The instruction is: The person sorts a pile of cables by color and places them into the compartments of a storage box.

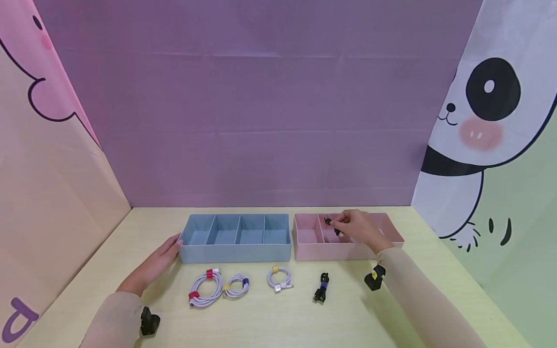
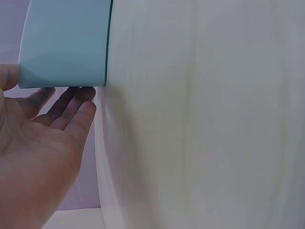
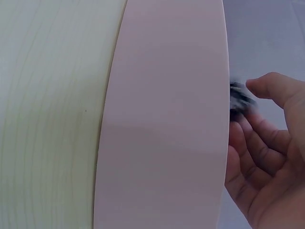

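Note:
My right hand (image 1: 359, 226) is over the pink divided box (image 1: 332, 252), pinching a small bundled black cable (image 1: 328, 221) at its fingertips. In the right wrist view that black cable (image 3: 239, 98) looks blurred between thumb and fingers, partly hidden by the box wall (image 3: 164, 114). At the left end of the blue divided box (image 1: 235, 253), my left hand (image 1: 158, 263) rests its fingers against the side. The left wrist view shows the left hand's fingers (image 2: 81, 119) loosely extended along the blue box's end (image 2: 64, 47), the thumb near one edge.
In front of the boxes lie a large coiled white cable (image 1: 203, 303) with red ties, a smaller white coil (image 1: 235, 292), another white coil (image 1: 279, 278) with a yellow tie, and a black cable (image 1: 321, 288) with a purple tie. A purple wall (image 1: 270, 106) stands behind.

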`<state>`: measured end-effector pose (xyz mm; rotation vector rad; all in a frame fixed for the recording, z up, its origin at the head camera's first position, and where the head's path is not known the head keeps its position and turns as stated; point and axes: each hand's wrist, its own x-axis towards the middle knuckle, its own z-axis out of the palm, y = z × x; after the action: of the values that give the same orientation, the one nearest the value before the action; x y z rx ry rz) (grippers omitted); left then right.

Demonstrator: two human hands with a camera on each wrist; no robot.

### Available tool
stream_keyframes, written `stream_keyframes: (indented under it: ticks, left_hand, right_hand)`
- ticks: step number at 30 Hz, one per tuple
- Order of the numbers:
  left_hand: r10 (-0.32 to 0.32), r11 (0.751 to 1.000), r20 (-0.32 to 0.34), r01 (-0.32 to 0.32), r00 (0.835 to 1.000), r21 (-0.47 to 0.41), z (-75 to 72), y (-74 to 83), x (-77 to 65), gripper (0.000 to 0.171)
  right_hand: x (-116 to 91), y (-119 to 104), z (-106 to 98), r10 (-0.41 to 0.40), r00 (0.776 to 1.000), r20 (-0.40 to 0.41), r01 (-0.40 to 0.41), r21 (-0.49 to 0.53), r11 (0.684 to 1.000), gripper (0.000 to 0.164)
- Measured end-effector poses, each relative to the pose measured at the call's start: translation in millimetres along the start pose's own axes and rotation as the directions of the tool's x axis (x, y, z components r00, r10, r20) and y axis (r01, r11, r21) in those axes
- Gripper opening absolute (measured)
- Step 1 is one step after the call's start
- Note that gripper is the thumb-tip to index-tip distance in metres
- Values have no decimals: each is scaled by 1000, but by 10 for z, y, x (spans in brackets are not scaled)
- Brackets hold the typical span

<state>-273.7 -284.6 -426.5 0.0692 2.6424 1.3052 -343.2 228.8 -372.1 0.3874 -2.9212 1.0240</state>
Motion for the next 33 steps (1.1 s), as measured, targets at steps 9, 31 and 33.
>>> stream_keyframes:
  ticks: [9, 31, 33]
  left_hand:
    - [-15, 1000, -4, 15, 1000, -1, 0, 4, -3, 78]
    - [-22, 1000, -7, 22, 1000, 1, 8, 28, -17, 78]
    - [-23, 1000, -6, 23, 1000, 2, 7, 26, -15, 78]
  right_hand:
    - [-13, 6, -13, 8, 1000, -3, -8, 24, 1000, 24]
    - [-85, 28, -7, -67, 998, -2, 67, 50, 996, 19]
    - [-109, 8, -13, -70, 998, -4, 70, 40, 997, 19]
